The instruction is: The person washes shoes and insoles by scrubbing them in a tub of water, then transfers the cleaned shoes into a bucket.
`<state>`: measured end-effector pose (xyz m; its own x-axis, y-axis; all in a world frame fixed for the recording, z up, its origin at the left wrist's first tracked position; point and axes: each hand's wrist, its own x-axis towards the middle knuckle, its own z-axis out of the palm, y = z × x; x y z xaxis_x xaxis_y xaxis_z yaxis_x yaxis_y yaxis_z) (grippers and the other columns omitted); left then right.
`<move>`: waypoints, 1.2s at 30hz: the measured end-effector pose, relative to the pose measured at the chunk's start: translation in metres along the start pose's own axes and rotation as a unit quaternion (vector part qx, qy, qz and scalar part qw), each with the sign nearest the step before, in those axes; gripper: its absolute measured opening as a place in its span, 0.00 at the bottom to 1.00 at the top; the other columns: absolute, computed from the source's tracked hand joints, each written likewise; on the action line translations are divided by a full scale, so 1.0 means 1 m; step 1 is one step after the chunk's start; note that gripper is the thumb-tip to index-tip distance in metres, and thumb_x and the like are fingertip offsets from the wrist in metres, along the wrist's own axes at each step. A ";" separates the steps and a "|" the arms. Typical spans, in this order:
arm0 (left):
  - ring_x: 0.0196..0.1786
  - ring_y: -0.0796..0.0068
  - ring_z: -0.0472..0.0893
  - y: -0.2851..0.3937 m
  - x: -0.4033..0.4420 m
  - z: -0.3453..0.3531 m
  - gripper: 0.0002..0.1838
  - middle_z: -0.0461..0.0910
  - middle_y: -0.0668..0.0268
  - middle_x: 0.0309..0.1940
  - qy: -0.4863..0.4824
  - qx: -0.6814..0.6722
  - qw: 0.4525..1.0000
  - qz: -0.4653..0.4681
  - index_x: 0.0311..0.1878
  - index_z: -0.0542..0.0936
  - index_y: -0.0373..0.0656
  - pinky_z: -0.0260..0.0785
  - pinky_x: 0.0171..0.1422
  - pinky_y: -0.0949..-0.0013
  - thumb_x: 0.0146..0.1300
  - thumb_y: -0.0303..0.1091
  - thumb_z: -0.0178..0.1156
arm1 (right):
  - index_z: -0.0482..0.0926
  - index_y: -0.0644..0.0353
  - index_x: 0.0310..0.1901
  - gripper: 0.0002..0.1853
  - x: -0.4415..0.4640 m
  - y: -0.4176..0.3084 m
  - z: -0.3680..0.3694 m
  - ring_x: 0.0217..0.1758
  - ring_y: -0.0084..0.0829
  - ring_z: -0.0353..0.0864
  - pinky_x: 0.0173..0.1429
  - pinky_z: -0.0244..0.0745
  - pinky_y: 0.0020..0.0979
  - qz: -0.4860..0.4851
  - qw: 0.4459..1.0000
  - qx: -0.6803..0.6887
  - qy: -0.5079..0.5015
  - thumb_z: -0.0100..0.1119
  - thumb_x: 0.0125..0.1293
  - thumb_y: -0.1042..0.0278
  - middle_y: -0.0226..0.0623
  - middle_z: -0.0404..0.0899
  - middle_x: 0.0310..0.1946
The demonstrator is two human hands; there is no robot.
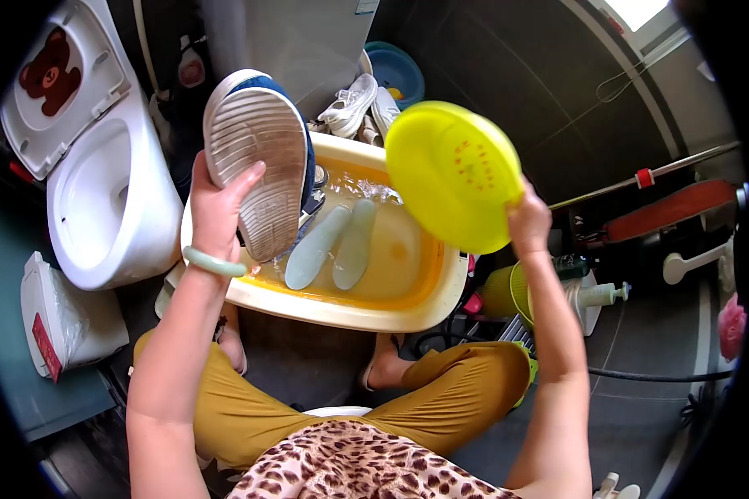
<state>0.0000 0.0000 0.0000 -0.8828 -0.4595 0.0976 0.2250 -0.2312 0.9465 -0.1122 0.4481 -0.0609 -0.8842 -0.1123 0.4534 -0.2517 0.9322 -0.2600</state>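
Note:
My left hand grips a shoe, its ribbed pale sole turned toward me and a dark blue upper behind it. A jade-coloured bangle circles that wrist. In my right hand is a bright yellow plastic basin, held tilted by its rim, with small red marks on its face. Both are raised over a cream tub with an orange-yellow inside, holding water. Two pale insoles lie in the water. Dark items beside them are partly hidden behind the shoe.
A white toilet with a raised lid stands at the left, a small white bin below it. White sneakers and a blue basin are behind the tub. At the right are a pump bottle and a black hose.

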 end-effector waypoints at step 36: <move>0.48 0.72 0.77 -0.010 0.005 -0.020 0.22 0.77 0.63 0.46 -0.020 0.031 0.999 -0.019 0.51 0.71 0.39 0.70 0.55 0.70 0.55 0.23 0.67 | 0.71 0.65 0.53 0.21 -0.220 0.056 -0.049 0.49 0.39 0.80 0.54 0.79 0.41 0.589 0.559 0.583 -0.042 0.53 0.56 0.71 0.42 0.79 0.47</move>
<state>0.0018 -0.0173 -0.0152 -0.9066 -0.4157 0.0723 0.1657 -0.1930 0.9671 0.0876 0.5418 -0.1331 -0.7100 0.2821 -0.6452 0.4813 -0.4743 -0.7371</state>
